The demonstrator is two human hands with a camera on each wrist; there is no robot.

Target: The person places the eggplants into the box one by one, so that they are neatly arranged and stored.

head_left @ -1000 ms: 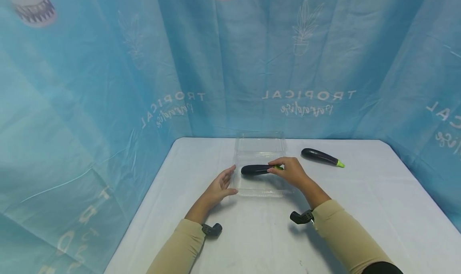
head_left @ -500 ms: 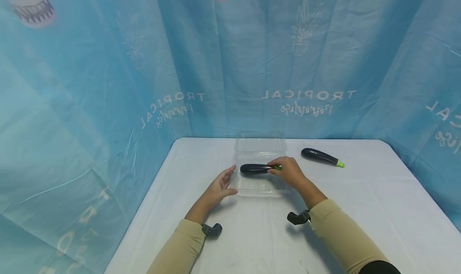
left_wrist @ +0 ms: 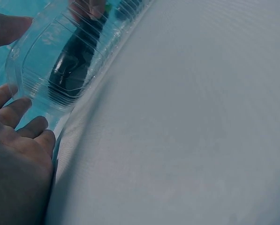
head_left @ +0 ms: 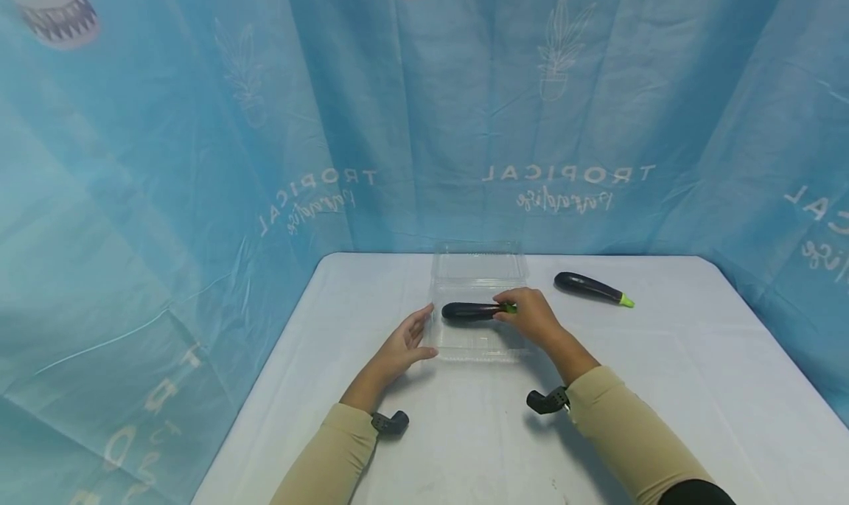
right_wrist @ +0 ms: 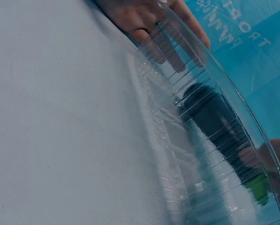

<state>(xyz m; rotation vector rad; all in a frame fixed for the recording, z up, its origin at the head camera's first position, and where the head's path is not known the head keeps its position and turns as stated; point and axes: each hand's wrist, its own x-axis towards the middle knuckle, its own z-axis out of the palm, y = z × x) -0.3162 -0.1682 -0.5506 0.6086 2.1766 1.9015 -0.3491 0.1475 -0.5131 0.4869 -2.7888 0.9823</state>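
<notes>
A dark purple eggplant lies sideways inside the base of a clear plastic clamshell box, its green stem end to the right. My right hand pinches the eggplant near that stem between thumb and fingers. At the box's left side my left hand rests with thumb and fingers spread along the wall. Through the clear wall in the left wrist view, the eggplant shows with its rounded end toward my left hand. In the right wrist view the green stem sits by my right fingers.
The box's raised lid stands open at the back, near the table's far edge. A second eggplant lies on the white table to the right of the box. Blue printed curtains hang behind and at the sides.
The right hand and forearm have shifted slightly left, with the eggplant moving a little the same way. The left hand holds its place at the box.
</notes>
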